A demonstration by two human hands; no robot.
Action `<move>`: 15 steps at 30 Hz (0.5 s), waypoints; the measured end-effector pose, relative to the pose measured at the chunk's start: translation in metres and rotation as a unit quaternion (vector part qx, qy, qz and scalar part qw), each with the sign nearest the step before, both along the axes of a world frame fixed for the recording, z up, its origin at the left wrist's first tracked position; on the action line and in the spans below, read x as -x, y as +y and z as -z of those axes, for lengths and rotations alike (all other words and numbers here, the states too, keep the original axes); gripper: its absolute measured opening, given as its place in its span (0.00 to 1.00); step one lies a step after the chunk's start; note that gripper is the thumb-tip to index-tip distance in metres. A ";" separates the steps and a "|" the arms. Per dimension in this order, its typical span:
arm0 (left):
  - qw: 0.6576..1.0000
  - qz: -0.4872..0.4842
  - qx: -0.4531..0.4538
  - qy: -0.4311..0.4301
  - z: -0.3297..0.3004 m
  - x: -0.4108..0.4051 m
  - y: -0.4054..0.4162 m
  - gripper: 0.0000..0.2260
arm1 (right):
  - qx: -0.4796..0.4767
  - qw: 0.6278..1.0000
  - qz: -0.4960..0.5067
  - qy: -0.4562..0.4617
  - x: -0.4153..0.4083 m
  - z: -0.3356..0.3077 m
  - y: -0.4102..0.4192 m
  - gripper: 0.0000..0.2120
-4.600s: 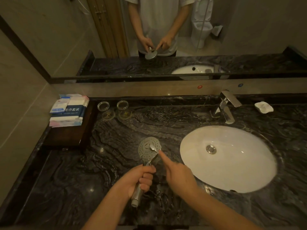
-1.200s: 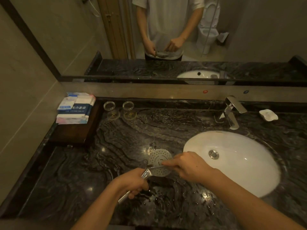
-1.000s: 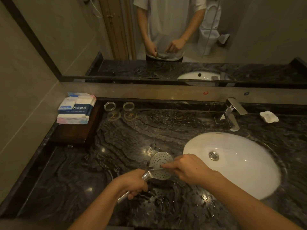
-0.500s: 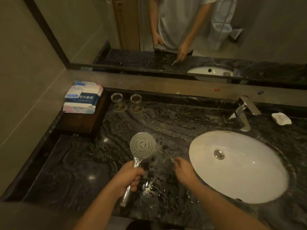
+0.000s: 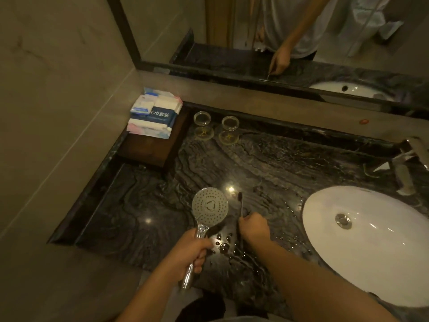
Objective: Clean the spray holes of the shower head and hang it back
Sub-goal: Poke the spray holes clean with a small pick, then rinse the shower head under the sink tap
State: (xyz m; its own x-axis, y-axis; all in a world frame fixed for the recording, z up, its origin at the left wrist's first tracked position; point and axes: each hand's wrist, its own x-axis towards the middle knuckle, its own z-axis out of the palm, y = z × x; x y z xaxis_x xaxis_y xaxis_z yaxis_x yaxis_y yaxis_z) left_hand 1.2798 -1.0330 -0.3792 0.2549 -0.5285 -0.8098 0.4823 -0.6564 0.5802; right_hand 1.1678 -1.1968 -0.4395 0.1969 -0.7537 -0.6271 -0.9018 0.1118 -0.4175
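**Shower head up, brush at the counter**

Your left hand [image 5: 193,249] gripped the chrome handle of the round silver shower head [image 5: 210,206], spray face up above the dark veined marble counter [image 5: 144,205]. Your right hand [image 5: 254,226] pinched a thin dark toothbrush [image 5: 240,205], bristles pointing away from you, beside the white oval sink [image 5: 371,259].

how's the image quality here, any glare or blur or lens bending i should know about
Head view: dim, warm yellowish light; small bright glare spots on the wet black marble counter beside the shower head; wide-angle lens bows the counter edge and mirror frame; overall soft, with the faucet at the right edge smeared; the white sink stands out brightest.
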 end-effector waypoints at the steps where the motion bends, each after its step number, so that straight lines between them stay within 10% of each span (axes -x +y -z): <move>1: 1.000 0.005 -0.003 -0.002 0.000 -0.002 0.001 0.10 | 0.001 1.000 -0.005 0.015 -0.002 0.001 0.000 0.15; 15: 0.996 0.092 0.015 0.005 0.003 0.018 -0.035 0.09 | 0.086 0.996 -0.013 0.014 0.047 -0.025 -0.008 0.22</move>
